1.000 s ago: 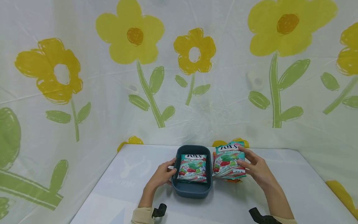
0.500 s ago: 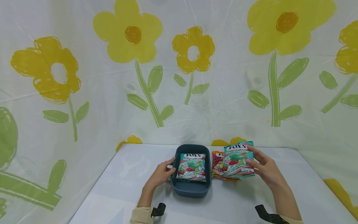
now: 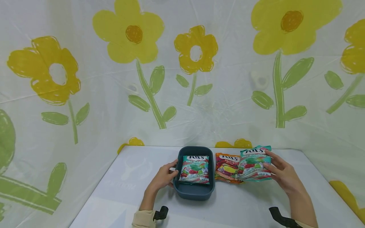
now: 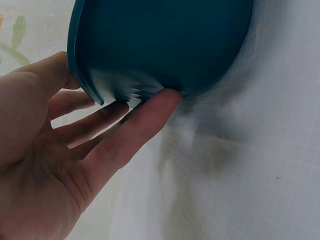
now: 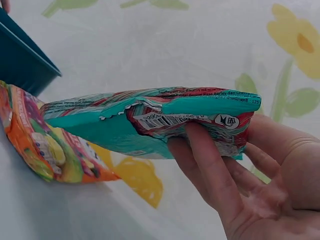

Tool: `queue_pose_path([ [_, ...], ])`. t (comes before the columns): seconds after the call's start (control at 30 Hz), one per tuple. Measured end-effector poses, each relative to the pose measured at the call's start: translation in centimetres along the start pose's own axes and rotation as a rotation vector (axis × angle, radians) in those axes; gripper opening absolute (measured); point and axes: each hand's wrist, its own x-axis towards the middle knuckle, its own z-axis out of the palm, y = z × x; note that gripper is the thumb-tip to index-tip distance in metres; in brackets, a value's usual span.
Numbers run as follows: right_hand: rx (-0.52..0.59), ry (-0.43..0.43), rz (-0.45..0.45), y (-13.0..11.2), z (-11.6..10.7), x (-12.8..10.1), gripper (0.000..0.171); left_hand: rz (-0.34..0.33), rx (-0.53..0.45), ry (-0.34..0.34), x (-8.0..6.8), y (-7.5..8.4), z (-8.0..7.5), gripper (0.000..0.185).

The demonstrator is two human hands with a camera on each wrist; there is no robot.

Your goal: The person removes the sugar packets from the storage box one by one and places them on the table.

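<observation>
- Right hand [image 3: 283,177] – grip clamped on a teal candy bag [image 3: 254,167], thumb on top, fingers [image 5: 207,170] curled under its edge; bag lifted off the table [image 3: 128,190], right of the bin.
- Teal candy bag: glossy, teal with red and green fruit print, white logo at top, barcode on the back seam, crimped ends.
- Orange candy bag [image 3: 226,167] lies flat on the table between bin and teal bag – the teal one overlaps its right edge.
- Left hand [image 3: 162,179] – fingers straight, pressed against the left wall of the dark blue bin [image 3: 194,191], thumb on its rim.
- Second teal bag [image 3: 195,169] lies inside the bin, face up.
</observation>
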Motion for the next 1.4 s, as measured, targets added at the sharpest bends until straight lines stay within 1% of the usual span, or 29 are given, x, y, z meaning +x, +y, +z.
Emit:
queue_pose_path([
  [0.2, 0.088, -0.012, -0.009, 0.7, -1.3, -0.3, 0.063, -0.003, 0.012, 0.002, 0.0, 0.0, 0.0, 0.055],
  [0.33, 0.105, -0.015, -0.002, 0.9, -1.9, -0.3, 0.063, -0.011, 0.015, 0.004, 0.0, 0.1, 0.0, 0.055],
  [0.47, 0.110, -0.002, 0.038, 1.2, -2.0, -0.2, 0.064, -0.014, 0.013, 0.005, 0.1, 0.1, 0.0, 0.055],
  [0.63, 0.124, 0.030, 0.116, 1.5, -1.8, 0.1, 0.065, 0.003, 0.012, 0.001, 0.1, -0.1, 0.1, 0.056],
  [0.7, 0.146, 0.038, 0.140, 1.6, -1.8, 0.2, 0.064, 0.007, 0.011, -0.001, 0.1, -0.2, 0.0, 0.056],
  [0.83, 0.180, 0.041, 0.163, 1.8, -1.7, 0.2, 0.064, 0.008, 0.007, -0.002, 0.1, -0.2, 0.0, 0.056],
  [0.93, 0.160, 0.047, 0.178, 1.8, -1.6, 0.4, 0.065, 0.007, 0.005, 0.000, 0.2, -0.2, 0.0, 0.056],
  [1.1, 0.103, 0.058, 0.213, 1.5, -1.4, 0.7, 0.069, 0.002, 0.009, 0.003, 0.3, -0.2, 0.1, 0.056],
  [1.2, 0.012, 0.061, 0.220, 1.4, -1.3, 0.8, 0.072, 0.002, 0.018, 0.006, 0.3, -0.2, 0.1, 0.056],
  [1.27, -0.101, 0.061, 0.217, 1.3, -1.2, 0.8, 0.075, -0.001, 0.023, 0.008, 0.3, -0.3, 0.2, 0.056],
  [1.4, -0.413, 0.057, 0.169, 0.6, -0.7, 0.8, 0.082, -0.009, 0.024, 0.012, 0.3, -0.3, 0.2, 0.056],
])
